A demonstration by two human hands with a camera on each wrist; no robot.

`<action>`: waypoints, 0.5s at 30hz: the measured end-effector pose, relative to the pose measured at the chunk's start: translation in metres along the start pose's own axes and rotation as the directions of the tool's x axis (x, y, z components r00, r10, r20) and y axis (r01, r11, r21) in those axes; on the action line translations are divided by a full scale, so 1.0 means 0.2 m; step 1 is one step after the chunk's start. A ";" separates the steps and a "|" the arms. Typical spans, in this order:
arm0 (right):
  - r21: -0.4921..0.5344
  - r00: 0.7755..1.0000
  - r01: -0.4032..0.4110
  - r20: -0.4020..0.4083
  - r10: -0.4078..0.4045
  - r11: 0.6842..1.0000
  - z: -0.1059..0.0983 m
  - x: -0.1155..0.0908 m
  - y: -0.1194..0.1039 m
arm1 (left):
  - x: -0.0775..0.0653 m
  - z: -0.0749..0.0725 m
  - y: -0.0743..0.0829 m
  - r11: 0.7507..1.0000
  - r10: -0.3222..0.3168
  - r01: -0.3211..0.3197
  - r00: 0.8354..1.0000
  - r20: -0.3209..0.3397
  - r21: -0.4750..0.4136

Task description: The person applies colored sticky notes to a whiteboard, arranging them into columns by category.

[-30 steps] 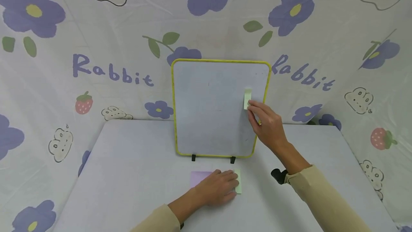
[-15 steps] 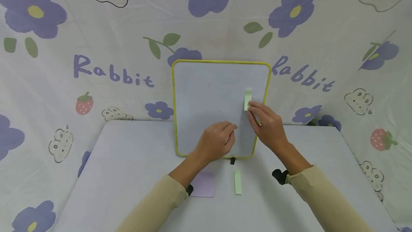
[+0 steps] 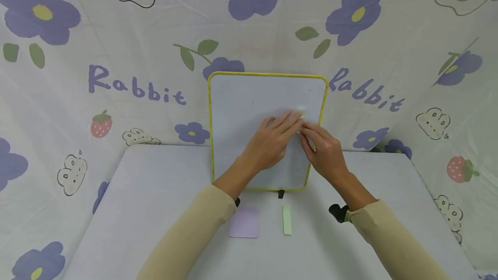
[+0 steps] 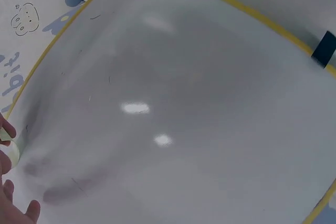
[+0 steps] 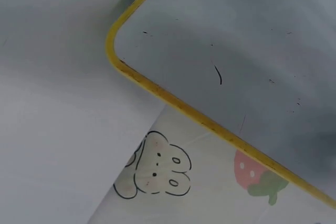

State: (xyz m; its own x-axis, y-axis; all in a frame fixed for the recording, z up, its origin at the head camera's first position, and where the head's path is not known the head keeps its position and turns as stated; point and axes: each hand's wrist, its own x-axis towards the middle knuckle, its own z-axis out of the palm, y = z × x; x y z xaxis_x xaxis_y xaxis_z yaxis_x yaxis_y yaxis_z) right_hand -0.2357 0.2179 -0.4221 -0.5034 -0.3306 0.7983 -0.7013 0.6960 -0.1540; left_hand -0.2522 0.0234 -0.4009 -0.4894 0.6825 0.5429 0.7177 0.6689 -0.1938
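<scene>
A whiteboard (image 3: 237,111) with a yellow frame stands upright against the patterned backdrop. On its upper right is a narrow pale green sticky note (image 4: 14,153), mostly hidden behind fingers in the head view. My right hand (image 3: 326,151) pinches the note's lower end between thumb and fingers. From the left, my left hand (image 3: 268,145) reaches across the board, its fingers extended and its fingertips over the note. Below the board, a green sticky note pad (image 3: 287,220) and a square purple sticky note pad (image 3: 244,224) lie on the white table.
Two small black feet hold the board's lower edge; the right foot (image 3: 281,194) shows in the head view. The white table (image 3: 155,202) spreads to both sides, with a printed cloth (image 3: 136,55) hanging behind.
My left hand has left the pads on the table and risen to the note on the board, its fingers straightening there. My right hand has stayed at the note.
</scene>
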 end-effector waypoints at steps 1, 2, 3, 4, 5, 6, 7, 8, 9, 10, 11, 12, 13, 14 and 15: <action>-0.002 1.000 -0.001 0.003 0.001 1.000 0.00 0.00 0.00 | 0.01 0.00 0.00 1.000 0.004 -0.005 1.000 0.029 0.011; -0.003 1.000 -0.002 0.005 0.002 1.000 0.00 0.00 0.00 | 0.02 -0.01 0.00 1.000 0.006 -0.008 0.998 0.057 0.027; -0.003 1.000 -0.002 0.007 0.002 1.000 0.00 0.00 0.00 | 0.03 -0.01 -0.01 0.999 0.007 -0.011 0.996 0.083 0.043; -0.003 1.000 -0.003 0.010 0.003 1.000 0.00 0.00 0.00 | 0.04 -0.01 -0.01 0.998 0.005 -0.012 0.995 0.104 0.062; -0.006 1.000 -0.003 0.015 0.003 1.000 0.00 0.00 0.00 | 0.04 -0.02 -0.01 0.997 0.002 -0.012 0.993 0.120 0.077; -0.009 1.000 -0.003 0.019 0.003 1.000 0.00 0.00 0.00 | 0.05 -0.02 -0.01 0.996 -0.002 -0.010 0.991 0.131 0.091; -0.007 1.000 -0.005 0.020 0.005 1.000 0.00 0.00 0.00 | 0.05 -0.02 -0.01 0.995 -0.007 -0.008 0.990 0.141 0.103; -0.004 1.000 -0.006 0.017 0.006 1.000 0.01 0.00 0.01 | 0.06 -0.02 -0.01 0.993 -0.013 -0.004 0.989 0.150 0.114; 0.000 1.000 -0.007 0.014 0.007 1.000 0.01 0.00 0.01 | 0.06 -0.02 -0.01 0.992 -0.018 -0.001 0.988 0.156 0.125; 0.003 1.000 -0.007 0.011 0.007 1.000 0.01 0.00 0.01 | 0.06 -0.02 -0.02 0.991 -0.022 0.001 0.987 0.158 0.136; 0.003 1.000 -0.007 0.010 0.007 1.000 0.01 0.00 0.01 | 0.06 -0.02 -0.02 0.989 -0.026 0.002 0.987 0.160 0.148; 0.003 1.000 -0.008 0.010 0.008 1.000 0.01 -0.01 0.01 | 0.06 -0.01 -0.02 0.987 -0.028 0.002 0.986 0.161 0.161; 0.001 1.000 -0.008 0.011 0.008 1.000 0.01 -0.01 0.01 | 0.06 -0.01 -0.02 0.985 -0.031 0.002 0.986 0.164 0.174; -0.002 1.000 -0.007 0.012 0.007 1.000 0.01 -0.01 0.01 | 0.06 -0.01 -0.02 0.983 -0.033 0.003 0.986 0.163 0.185; -0.008 1.000 -0.008 0.016 0.008 1.000 0.01 -0.01 0.01 | 0.06 -0.01 -0.02 0.981 -0.036 0.004 0.986 0.161 0.195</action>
State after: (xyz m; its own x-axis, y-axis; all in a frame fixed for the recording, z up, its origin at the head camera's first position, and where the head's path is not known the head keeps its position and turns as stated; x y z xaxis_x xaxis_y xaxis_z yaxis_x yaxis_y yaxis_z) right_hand -0.2375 0.2180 -0.4247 -0.5171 -0.3348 0.7877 -0.6932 0.7036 -0.1561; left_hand -0.2594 0.0292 -0.3918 -0.5881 0.6968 0.4107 0.6056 0.7159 -0.3475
